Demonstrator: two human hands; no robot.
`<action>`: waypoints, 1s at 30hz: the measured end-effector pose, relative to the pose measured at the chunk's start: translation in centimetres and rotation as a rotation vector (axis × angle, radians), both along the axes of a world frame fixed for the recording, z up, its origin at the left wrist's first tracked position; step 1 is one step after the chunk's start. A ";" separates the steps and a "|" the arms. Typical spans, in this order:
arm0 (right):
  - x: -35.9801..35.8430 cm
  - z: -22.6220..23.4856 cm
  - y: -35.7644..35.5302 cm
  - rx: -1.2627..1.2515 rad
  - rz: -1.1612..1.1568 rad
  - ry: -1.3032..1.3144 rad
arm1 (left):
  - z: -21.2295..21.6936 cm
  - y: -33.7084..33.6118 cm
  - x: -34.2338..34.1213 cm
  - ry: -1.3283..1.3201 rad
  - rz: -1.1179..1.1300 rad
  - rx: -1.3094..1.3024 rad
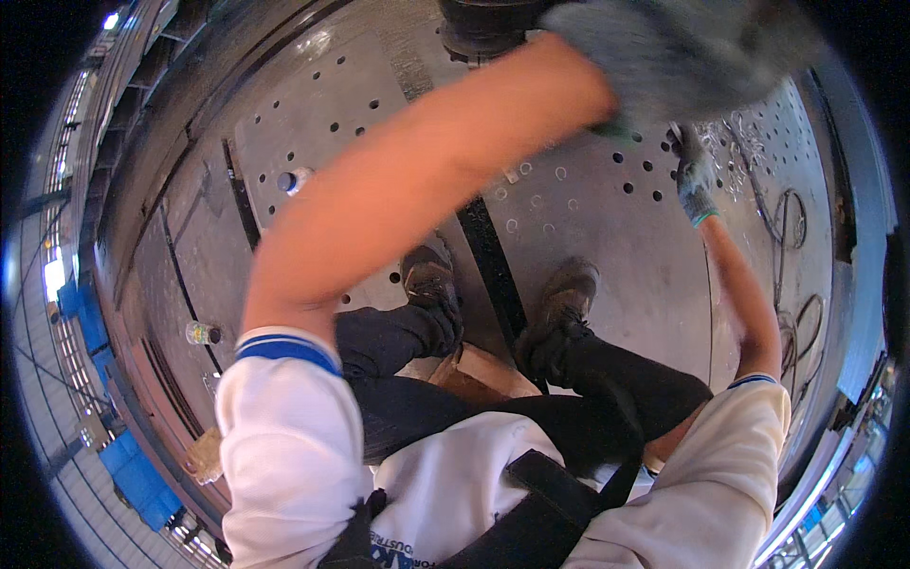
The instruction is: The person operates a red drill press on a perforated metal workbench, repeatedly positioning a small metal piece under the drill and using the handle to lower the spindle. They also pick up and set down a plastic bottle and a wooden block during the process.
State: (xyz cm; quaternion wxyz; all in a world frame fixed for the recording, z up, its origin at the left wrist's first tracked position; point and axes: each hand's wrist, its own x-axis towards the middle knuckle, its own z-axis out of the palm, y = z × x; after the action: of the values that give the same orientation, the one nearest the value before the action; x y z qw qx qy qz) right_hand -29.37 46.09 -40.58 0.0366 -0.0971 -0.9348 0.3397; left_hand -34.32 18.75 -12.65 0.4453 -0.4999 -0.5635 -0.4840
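Note:
My left arm sweeps across the view to the upper right, close to the camera. The grey work glove on my left hand (673, 62) is smeared by motion, so its fingers cannot be read. My right hand (698, 175), in a grey glove with a green cuff, is low over the metal plate (607, 228), beside its drilled holes. Its fingers look drawn together, partly behind the left glove; what they hold, if anything, is too small to make out. Bright metal shavings (744, 142) lie just right of that hand.
A dark slot (488, 247) runs between my boots. Dark cable loops (791, 223) lie at the right. A blue-capped bottle (292, 180) is left of centre, with a small clear container (201, 333) further left. Brown cardboard (479, 375) is between my legs. A dark round machine part (483, 24) stands ahead.

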 end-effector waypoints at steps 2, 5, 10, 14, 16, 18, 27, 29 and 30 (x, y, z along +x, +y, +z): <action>-0.4 2.0 0.8 0.172 -0.013 -0.050 | -1.8 -1.7 -1.7 0.122 -0.095 0.162; 0.0 4.4 0.8 0.407 0.005 0.019 | -2.0 -7.3 -2.8 0.295 0.245 -0.071; 0.3 8.0 2.5 0.610 0.029 0.070 | -2.4 -11.5 1.1 -0.293 -0.040 -0.111; 0.3 11.4 0.4 0.453 -0.088 -0.110 | -1.2 -13.2 3.5 -0.626 -0.042 -0.126; 0.3 11.6 -0.2 0.428 -0.066 -0.088 | 0.1 -13.9 4.6 -0.788 -0.004 -0.230; 0.9 11.1 1.4 0.581 0.078 0.065 | 1.0 -14.4 5.1 -0.769 0.034 -0.258; 1.5 12.1 1.9 0.733 0.112 0.047 | -9.9 -22.0 1.0 -1.005 -0.223 0.211; 1.7 14.0 0.5 0.748 0.079 0.005 | -12.8 -24.5 1.3 -1.154 -0.025 0.211; 1.9 14.2 0.4 0.755 0.057 -0.023 | -14.5 -25.2 1.3 -1.231 0.070 0.206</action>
State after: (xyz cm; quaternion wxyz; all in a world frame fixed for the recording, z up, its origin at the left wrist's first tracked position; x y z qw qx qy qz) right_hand -27.46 46.47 -26.33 0.0497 -0.0544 -0.9969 -0.0291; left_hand -33.00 -6.47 -27.16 0.1003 -0.0650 -0.6834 -0.7202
